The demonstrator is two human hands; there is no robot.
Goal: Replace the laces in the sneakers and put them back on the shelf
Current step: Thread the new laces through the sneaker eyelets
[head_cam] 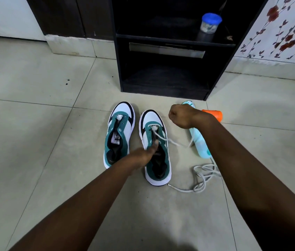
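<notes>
Two teal-white sneakers (136, 142), white lace (163, 137) half-threaded

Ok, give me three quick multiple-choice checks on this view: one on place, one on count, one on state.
1. Where is the blue-lidded jar?
A on the floor
B on the black shelf unit
C inside a sneaker

2. How many sneakers stand on the floor?
A one
B two
C three

3. The right hand is:
A flat on the floor
B raised in a fist
C inside a sneaker

Answers: B, the jar stands on a shelf board; B, left sneaker and right sneaker stand side by side; B, fingers curled, hand above the floor.
</notes>
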